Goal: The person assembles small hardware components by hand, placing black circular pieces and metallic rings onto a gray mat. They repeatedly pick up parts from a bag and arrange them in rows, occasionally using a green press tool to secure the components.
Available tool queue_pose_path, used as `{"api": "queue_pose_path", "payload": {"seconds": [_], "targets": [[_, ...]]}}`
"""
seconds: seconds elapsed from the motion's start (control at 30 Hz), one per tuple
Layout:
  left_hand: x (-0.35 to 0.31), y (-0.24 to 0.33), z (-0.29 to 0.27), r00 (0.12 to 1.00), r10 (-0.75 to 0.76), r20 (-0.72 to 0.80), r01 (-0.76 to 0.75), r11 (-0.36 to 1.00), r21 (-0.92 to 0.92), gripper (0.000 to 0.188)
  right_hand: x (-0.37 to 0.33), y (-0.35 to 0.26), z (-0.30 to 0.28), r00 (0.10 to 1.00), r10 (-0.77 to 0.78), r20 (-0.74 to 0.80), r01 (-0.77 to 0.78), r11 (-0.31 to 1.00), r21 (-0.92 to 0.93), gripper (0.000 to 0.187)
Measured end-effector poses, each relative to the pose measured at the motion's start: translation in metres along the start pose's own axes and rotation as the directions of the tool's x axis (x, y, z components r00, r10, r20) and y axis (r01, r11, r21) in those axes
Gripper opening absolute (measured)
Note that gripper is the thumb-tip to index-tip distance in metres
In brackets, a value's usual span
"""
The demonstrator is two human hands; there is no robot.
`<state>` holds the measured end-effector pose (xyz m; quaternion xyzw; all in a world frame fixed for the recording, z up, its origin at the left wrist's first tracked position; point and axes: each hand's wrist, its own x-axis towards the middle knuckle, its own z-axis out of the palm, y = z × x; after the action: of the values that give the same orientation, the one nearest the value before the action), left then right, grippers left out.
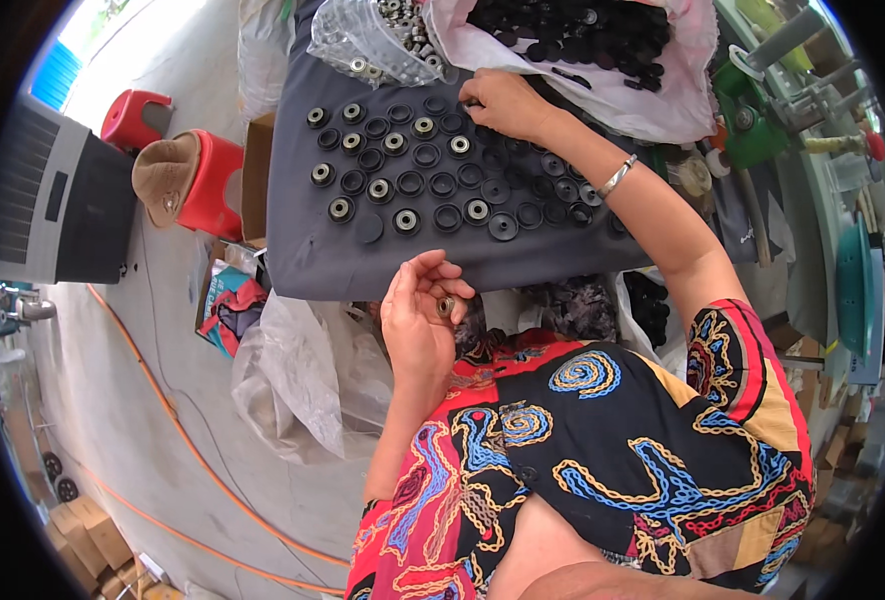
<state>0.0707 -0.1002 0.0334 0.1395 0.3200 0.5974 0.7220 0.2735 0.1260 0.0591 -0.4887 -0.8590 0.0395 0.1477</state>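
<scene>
My left hand point(418, 315) is cupped at the near edge of the cloth-covered table, its fingers curled round a small metal ball bearing point(447, 306) in the palm. Further off, my right hand point(508, 104) reaches over the far part of the parts layout. Its fingers are pinched together at something dark that I cannot make out. Between the hands, loose rows of round black rings point(426, 155) lie on the grey cloth point(303, 255). Several have a metal bearing point(407, 220) seated in the middle; others are bare. Flat black discs point(503, 226) lie toward the right.
A clear plastic bag of bearings point(363, 40) sits at the far left of the table, beside a white sack point(678, 105) of black discs. Green machinery point(753, 120) stands at the right. Red stools point(213, 190) and an orange hose point(153, 370) are on the floor at left.
</scene>
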Motion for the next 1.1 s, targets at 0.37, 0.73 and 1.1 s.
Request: {"api": "queue_pose_path", "payload": {"seconds": [0.37,0.73,1.1], "targets": [[0.001,0.001,0.009,0.997,-0.032,0.066,0.033,0.999,-0.023,0.036,0.014,0.005,0.011,0.995,-0.100,-0.029,0.091,0.970,-0.226,0.015],[0.025,-0.014,-0.001,0.993,-0.090,0.082,0.103,0.979,-0.177,0.040,-0.116,-0.118,-0.018,0.858,-0.514,-0.018,0.511,0.848,0.139,0.012],[0.004,-0.011,0.027,0.994,0.028,0.110,-0.031,0.999,0.022,0.046,-0.130,-0.127,-0.031,0.910,-0.390,0.138,0.341,0.897,0.281,0.014]]}}
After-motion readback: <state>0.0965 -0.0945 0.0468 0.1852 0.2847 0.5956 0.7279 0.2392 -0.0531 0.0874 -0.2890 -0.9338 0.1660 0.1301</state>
